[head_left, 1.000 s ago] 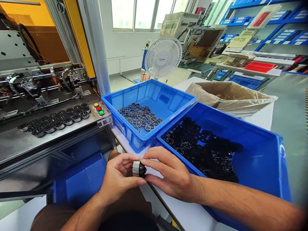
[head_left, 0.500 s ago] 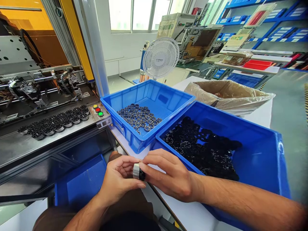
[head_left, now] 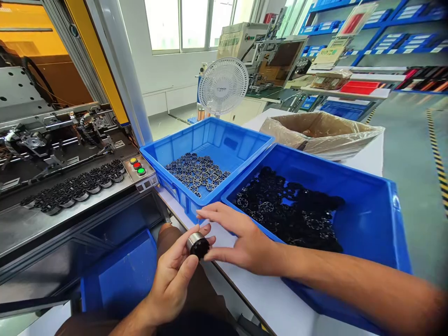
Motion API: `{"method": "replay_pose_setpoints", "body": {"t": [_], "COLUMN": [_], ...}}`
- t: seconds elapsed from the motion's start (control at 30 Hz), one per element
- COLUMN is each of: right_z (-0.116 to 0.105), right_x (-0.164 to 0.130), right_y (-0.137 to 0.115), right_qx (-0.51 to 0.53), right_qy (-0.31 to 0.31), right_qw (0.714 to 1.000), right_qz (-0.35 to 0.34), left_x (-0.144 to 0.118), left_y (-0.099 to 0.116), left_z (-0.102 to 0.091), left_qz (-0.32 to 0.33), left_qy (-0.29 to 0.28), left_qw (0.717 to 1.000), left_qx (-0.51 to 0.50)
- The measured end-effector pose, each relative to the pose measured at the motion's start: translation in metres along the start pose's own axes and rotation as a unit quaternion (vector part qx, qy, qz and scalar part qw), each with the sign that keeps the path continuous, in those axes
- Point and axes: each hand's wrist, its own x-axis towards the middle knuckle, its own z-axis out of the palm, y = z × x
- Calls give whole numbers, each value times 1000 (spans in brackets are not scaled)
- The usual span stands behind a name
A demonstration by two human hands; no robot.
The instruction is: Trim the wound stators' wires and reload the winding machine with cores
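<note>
Our left hand [head_left: 175, 275] now grips the small metal-and-black cylinder [head_left: 198, 244] alone, fingers curled round it just off the bench's [head_left: 266, 298] near-left edge. Our right hand [head_left: 241, 238] has let go and spread open, empty, thumb tip near the part, fingers lifting toward the near blue bin [head_left: 378, 261] of black parts [head_left: 290, 212].

Daylight pours through a row of windows [head_left: 191, 23] in the white back wall [head_left: 168, 70]. A white desk fan [head_left: 223, 87] stands below them. Blue shelving [head_left: 378, 42] loaded with bins lines the right side, above a grey floor [head_left: 413, 154] marked with yellow-and-black tape [head_left: 436, 154]. A yellow-panelled machine frame [head_left: 94, 56] rises at left.
</note>
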Motion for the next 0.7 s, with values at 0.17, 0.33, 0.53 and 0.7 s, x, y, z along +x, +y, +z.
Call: {"method": "replay_pose_setpoints", "body": {"t": [0.17, 0.33, 0.53, 0.7], "right_z": [3, 4, 2, 8], "right_x": [1, -1, 2, 0], "right_y": [2, -4, -5, -5], "right_qx": [122, 135, 165, 175], "right_qy": [-62, -53, -69, -62], "right_qw": [982, 981, 973, 964], "right_qz": [131, 126, 146, 188], "left_x": [-3, -3, -5, -4], "left_y": [-4, -11, -16, -17], "left_z": [0, 5, 6, 10], "left_qz": [30, 20, -5, 17], "left_qy": [1, 37, 42, 51], "left_qw": [999, 999, 997, 996], "left_qx": [36, -6, -64, -64]}}
